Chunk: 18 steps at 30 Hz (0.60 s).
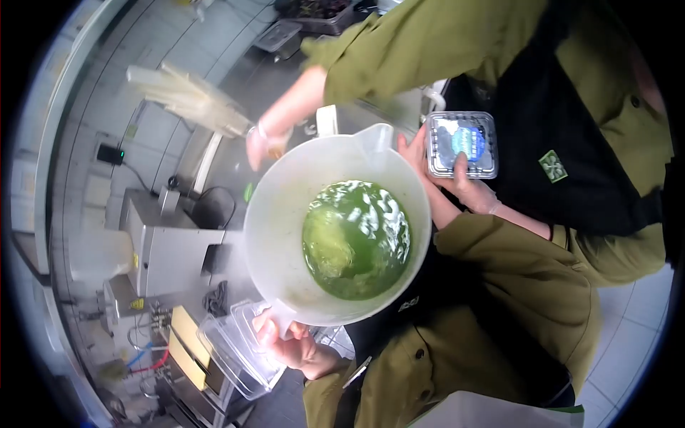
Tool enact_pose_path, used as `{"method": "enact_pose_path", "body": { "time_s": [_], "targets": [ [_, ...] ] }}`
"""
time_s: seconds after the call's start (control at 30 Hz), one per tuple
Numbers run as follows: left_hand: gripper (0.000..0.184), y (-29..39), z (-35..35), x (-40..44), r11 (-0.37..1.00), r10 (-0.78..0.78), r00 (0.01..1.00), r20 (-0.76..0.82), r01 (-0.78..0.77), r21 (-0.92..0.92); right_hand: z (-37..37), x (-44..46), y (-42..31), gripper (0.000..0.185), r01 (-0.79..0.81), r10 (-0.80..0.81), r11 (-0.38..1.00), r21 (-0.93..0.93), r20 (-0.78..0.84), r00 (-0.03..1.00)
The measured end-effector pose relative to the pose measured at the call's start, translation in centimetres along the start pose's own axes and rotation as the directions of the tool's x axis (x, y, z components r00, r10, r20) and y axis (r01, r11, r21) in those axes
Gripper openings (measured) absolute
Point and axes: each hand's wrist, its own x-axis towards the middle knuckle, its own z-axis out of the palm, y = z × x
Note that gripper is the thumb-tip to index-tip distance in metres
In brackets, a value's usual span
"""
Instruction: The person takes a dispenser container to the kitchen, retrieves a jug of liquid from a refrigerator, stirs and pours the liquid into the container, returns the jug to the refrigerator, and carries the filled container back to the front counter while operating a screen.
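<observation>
A large translucent plastic measuring jug [280, 221] fills the middle of the view, seen from above. Green liquid [360, 246] with a paler yellowish patch and shiny ripples lies in its bottom. My left hand [294, 344] is closed around the jug's handle at the lower edge. Near the spout, my right hand [419, 160] is against the jug's outer side, some fingers hidden behind the rim. Just beyond it, a co-worker's gloved hand [471, 191] holds a clear plastic clamshell box [462, 146] with a blue label.
The co-worker's other arm [303, 100] reaches past the jug over the steel counter. A clear plastic container [246, 349] lies beside my left hand. Steel equipment [168, 250] stands to the left, with a white tub [100, 253] behind. Pale, stick-like items [189, 100] are farther up.
</observation>
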Motion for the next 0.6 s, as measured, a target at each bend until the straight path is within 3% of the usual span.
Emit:
{"method": "enact_pose_path", "body": {
  "time_s": [0.03,0.07,0.1,0.13,0.17,0.23,0.3,0.37,0.43,0.5,0.6],
  "targets": [
    [0.02,0.2,0.0,-0.3,1.0,0.006,1.0,-0.003,-0.006,0.007,1.3,-1.0,1.7,0.055,0.234,-0.244,0.967,-0.102,-0.099,0.965],
    [0.02,0.4,0.0,-0.8,1.0,0.004,1.0,-0.007,-0.004,0.01,0.6,-1.8,1.2,0.053,0.057,-0.076,0.992,0.111,0.176,0.982],
    [0.02,0.6,-0.1,-1.2,0.999,-0.003,1.0,-0.029,0.004,0.032,-0.4,-2.8,0.9,0.052,-0.178,0.045,0.951,0.252,0.457,0.888],
    [0.021,0.7,-0.2,-1.5,0.998,-0.009,0.999,-0.04,0.011,0.054,-1.2,-3.6,0.7,0.05,-0.431,0.099,0.847,0.312,0.703,0.704],
    [0.021,0.7,-0.4,-1.4,0.997,-0.013,0.999,-0.041,0.016,0.075,1.8,-5.6,5.7,0.046,-0.324,-0.135,0.74,0.59,0.601,0.788],
    [0.022,0.9,-1.0,-1.3,0.994,-0.045,0.999,0.004,0.045,0.098,-0.4,-5.9,5.9,0.044,-0.294,-0.248,0.767,0.57,0.686,0.683],
    [0.023,0.8,-1.5,-0.8,0.992,-0.063,0.998,0.003,0.062,0.107,-4.0,-6.2,1.4,0.038,-0.198,-0.253,0.779,0.595,0.587,0.769],
    [0.023,0.8,-1.5,-0.4,0.988,-0.066,0.997,-0.028,0.069,0.136,-1.8,-6.6,4.1,0.034,-0.584,-0.013,0.494,0.643,0.678,0.735],
    [0.023,0.4,-1.5,0.2,0.988,-0.094,0.995,-0.025,0.097,0.117,-1.3,-6.9,3.8,0.032,-0.429,-0.08,0.623,0.654,0.599,0.797],
    [0.023,0.2,-2.2,0.8,0.987,-0.146,0.989,0.002,0.146,0.066,-2.6,-6.9,2.1,0.031,-0.085,-0.277,0.836,0.542,0.551,0.787],
    [0.024,0.8,-2.4,1.7,0.986,-0.165,0.986,0.033,0.165,0.011,-4.3,-8.6,2.5,0.026,-0.006,-0.303,0.931,0.364,0.786,0.539]
  ]
}}
